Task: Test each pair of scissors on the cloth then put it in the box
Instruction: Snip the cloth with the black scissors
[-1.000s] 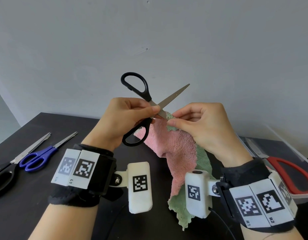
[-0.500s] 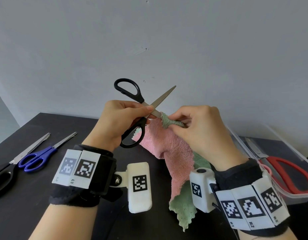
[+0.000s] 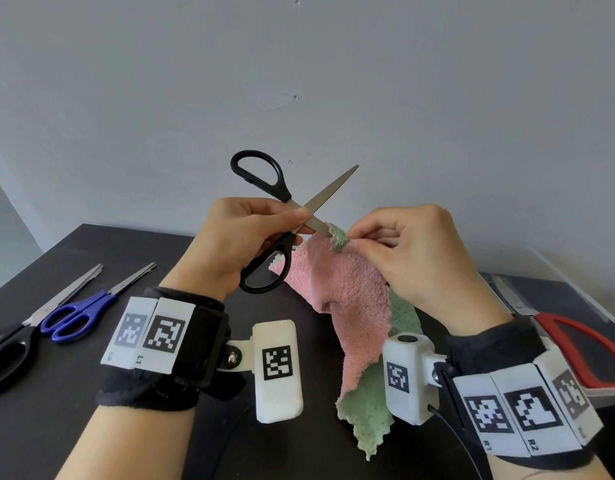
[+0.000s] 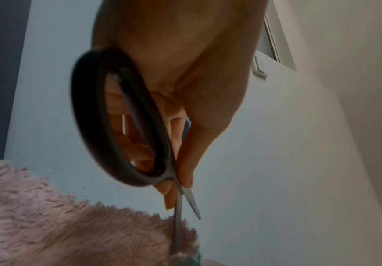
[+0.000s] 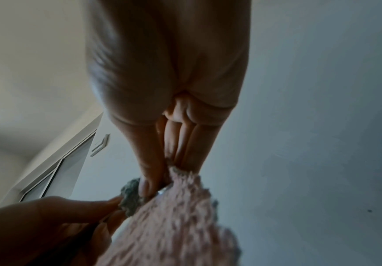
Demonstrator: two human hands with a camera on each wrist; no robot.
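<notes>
The right hand [image 3: 417,258] pinched the cloth [image 3: 347,289] taut so the left hand [image 3: 237,244], gripping the open scissors [image 3: 282,216], could bite its edge.

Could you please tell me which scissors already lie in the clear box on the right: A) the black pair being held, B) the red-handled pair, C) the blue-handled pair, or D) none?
B: the red scissors lie inside the box, the blue scissors lie on the table at far left, and the left hand holds the black scissors.
</notes>
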